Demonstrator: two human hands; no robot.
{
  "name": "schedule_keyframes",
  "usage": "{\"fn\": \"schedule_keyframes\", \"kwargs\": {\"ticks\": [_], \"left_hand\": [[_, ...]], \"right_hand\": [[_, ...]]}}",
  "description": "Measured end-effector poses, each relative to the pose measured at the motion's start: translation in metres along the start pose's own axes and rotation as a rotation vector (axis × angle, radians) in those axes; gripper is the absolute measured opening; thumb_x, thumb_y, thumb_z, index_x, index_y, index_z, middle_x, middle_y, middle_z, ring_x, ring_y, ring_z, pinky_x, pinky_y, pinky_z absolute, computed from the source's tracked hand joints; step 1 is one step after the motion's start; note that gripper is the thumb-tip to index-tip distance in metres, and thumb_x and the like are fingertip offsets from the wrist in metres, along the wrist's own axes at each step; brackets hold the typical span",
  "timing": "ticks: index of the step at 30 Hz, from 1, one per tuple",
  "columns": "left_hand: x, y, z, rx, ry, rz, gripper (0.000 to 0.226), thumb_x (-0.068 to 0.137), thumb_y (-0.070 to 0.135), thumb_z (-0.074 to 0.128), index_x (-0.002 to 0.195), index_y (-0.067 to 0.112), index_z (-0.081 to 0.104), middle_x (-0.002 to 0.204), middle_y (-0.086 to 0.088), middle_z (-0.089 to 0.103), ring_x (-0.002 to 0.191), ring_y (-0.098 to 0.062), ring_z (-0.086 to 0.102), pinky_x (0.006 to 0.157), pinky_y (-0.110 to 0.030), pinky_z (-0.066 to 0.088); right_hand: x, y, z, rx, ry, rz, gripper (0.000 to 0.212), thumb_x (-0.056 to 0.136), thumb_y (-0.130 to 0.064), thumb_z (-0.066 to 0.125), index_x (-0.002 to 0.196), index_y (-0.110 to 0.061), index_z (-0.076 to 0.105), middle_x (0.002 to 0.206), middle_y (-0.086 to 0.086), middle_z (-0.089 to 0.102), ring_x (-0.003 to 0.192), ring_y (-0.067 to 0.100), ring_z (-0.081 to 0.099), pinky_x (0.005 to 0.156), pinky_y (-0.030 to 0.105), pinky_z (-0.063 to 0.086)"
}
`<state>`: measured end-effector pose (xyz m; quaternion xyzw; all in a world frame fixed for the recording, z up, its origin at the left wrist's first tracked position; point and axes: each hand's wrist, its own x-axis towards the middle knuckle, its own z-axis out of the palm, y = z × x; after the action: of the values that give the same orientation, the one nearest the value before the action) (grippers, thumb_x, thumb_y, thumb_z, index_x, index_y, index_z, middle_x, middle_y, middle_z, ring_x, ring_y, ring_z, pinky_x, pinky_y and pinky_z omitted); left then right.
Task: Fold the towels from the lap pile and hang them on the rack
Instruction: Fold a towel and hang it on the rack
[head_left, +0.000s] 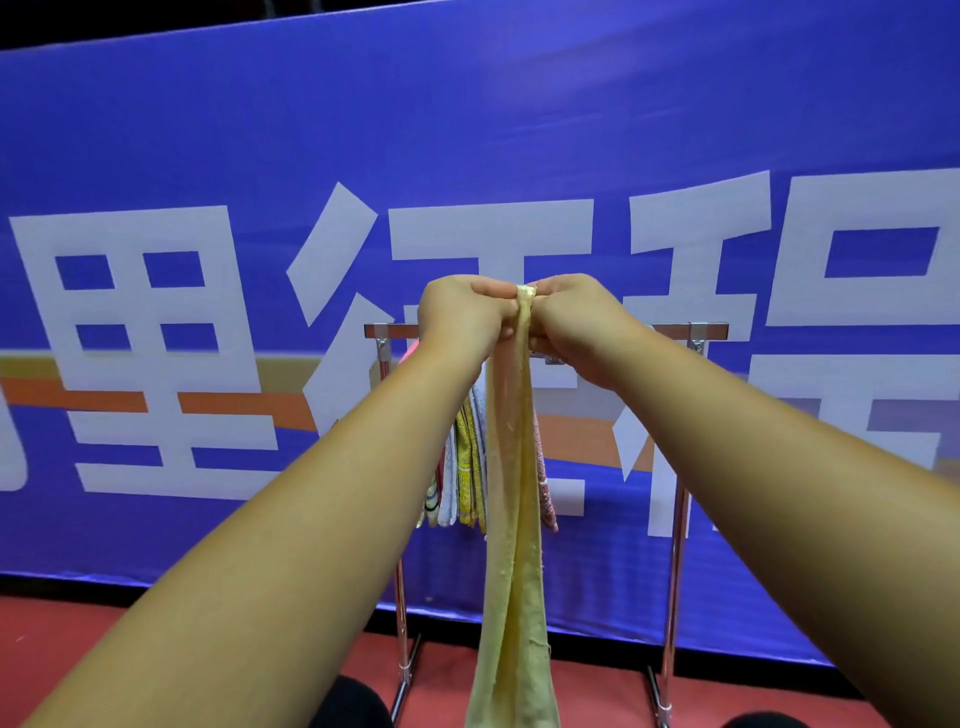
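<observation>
A pale yellow towel (514, 545) hangs straight down in a narrow fold from both my hands, which meet at its top edge. My left hand (462, 312) and my right hand (576, 322) each pinch that edge, knuckles almost touching, held up in front of the rack's top bar. The chrome rack (675, 545) stands behind the towel. Several folded towels (467, 467) hang from its bar, striped, yellow, white and pink ones, partly hidden by the yellow towel. The lap pile is not in view.
A large blue banner (208, 156) with big white characters forms a wall right behind the rack. The floor (78, 649) is red. Dark knees (353, 701) show at the bottom edge, close to the rack's feet.
</observation>
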<state>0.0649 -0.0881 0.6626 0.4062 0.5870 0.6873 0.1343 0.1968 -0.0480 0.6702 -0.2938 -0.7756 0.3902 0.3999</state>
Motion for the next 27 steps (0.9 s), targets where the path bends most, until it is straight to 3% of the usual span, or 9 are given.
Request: {"fn": "schedule_keyframes", "kwargs": {"ticks": [2, 5, 9, 13, 16, 18, 22, 25, 27], "left_hand": [[-0.002, -0.003, -0.003, 0.013, 0.018, 0.03, 0.016, 0.076, 0.004, 0.08, 0.081, 0.019, 0.083, 0.08, -0.007, 0.08, 0.076, -0.028, 0.081, 0.081, -0.045, 0.067], [-0.002, -0.007, -0.003, 0.066, 0.013, 0.056, 0.015, 0.077, 0.01, 0.086, 0.087, 0.02, 0.08, 0.085, -0.003, 0.081, 0.079, -0.023, 0.081, 0.081, -0.044, 0.067], [-0.002, -0.011, -0.008, 0.083, -0.011, 0.111, 0.023, 0.081, 0.022, 0.09, 0.099, 0.022, 0.075, 0.099, 0.001, 0.078, 0.095, -0.02, 0.077, 0.086, -0.043, 0.065], [-0.001, -0.017, -0.017, 0.124, 0.011, 0.121, 0.055, 0.08, 0.039, 0.093, 0.122, 0.017, 0.065, 0.114, 0.005, 0.069, 0.103, -0.011, 0.066, 0.082, -0.029, 0.053], [-0.002, -0.021, -0.025, 0.039, -0.065, 0.015, 0.093, 0.067, 0.057, 0.096, 0.14, 0.013, 0.057, 0.128, 0.0, 0.067, 0.115, -0.016, 0.067, 0.099, -0.038, 0.054], [-0.001, -0.031, -0.03, -0.038, -0.176, -0.071, 0.106, 0.057, 0.067, 0.097, 0.139, 0.01, 0.062, 0.129, -0.005, 0.073, 0.118, -0.023, 0.071, 0.1, -0.042, 0.057], [-0.007, -0.046, -0.033, -0.114, -0.382, -0.128, 0.052, 0.083, 0.046, 0.089, 0.12, 0.012, 0.074, 0.116, -0.005, 0.08, 0.11, -0.026, 0.075, 0.091, -0.04, 0.057], [-0.017, -0.048, -0.031, -0.111, -0.477, -0.16, 0.058, 0.082, 0.044, 0.087, 0.129, 0.015, 0.071, 0.12, -0.006, 0.079, 0.116, -0.027, 0.074, 0.102, -0.046, 0.058], [-0.023, -0.045, -0.029, -0.11, -0.519, -0.184, 0.052, 0.087, 0.037, 0.085, 0.131, 0.014, 0.07, 0.116, -0.005, 0.08, 0.107, -0.022, 0.077, 0.089, -0.039, 0.062]], "right_hand": [[-0.002, 0.001, -0.001, 0.172, -0.04, 0.01, 0.025, 0.086, 0.001, 0.055, 0.1, 0.01, 0.073, 0.08, 0.025, 0.07, 0.075, 0.032, 0.071, 0.08, 0.043, 0.067], [-0.005, 0.005, -0.002, 0.316, -0.061, 0.017, 0.016, 0.097, 0.003, 0.055, 0.096, 0.004, 0.071, 0.069, 0.01, 0.072, 0.067, 0.022, 0.074, 0.055, 0.024, 0.058], [-0.005, 0.009, -0.002, 0.363, -0.044, -0.012, 0.021, 0.105, -0.006, 0.058, 0.112, 0.002, 0.075, 0.096, 0.021, 0.08, 0.082, 0.025, 0.08, 0.06, 0.022, 0.059], [0.002, 0.012, -0.004, 0.342, -0.013, -0.017, 0.025, 0.111, -0.012, 0.052, 0.114, -0.002, 0.074, 0.099, 0.021, 0.08, 0.09, 0.026, 0.08, 0.075, 0.032, 0.065], [0.007, 0.012, -0.005, 0.377, 0.002, -0.001, 0.024, 0.113, -0.012, 0.046, 0.113, -0.007, 0.07, 0.097, 0.017, 0.08, 0.092, 0.026, 0.08, 0.08, 0.034, 0.065], [0.01, 0.01, -0.008, 0.4, 0.0, -0.008, 0.025, 0.114, -0.011, 0.045, 0.114, -0.007, 0.069, 0.098, 0.017, 0.079, 0.09, 0.023, 0.079, 0.081, 0.035, 0.065], [0.012, 0.005, -0.014, 0.46, 0.014, 0.01, 0.026, 0.113, -0.012, 0.046, 0.119, -0.006, 0.07, 0.12, 0.029, 0.074, 0.112, 0.041, 0.074, 0.104, 0.057, 0.057], [0.012, 0.003, -0.018, 0.537, 0.047, 0.025, 0.027, 0.113, -0.007, 0.044, 0.124, 0.001, 0.067, 0.113, 0.026, 0.074, 0.107, 0.034, 0.074, 0.092, 0.044, 0.064], [0.013, 0.003, -0.02, 0.588, 0.056, 0.042, 0.027, 0.113, -0.006, 0.043, 0.126, 0.002, 0.066, 0.11, 0.022, 0.072, 0.101, 0.028, 0.072, 0.088, 0.04, 0.066]]}}
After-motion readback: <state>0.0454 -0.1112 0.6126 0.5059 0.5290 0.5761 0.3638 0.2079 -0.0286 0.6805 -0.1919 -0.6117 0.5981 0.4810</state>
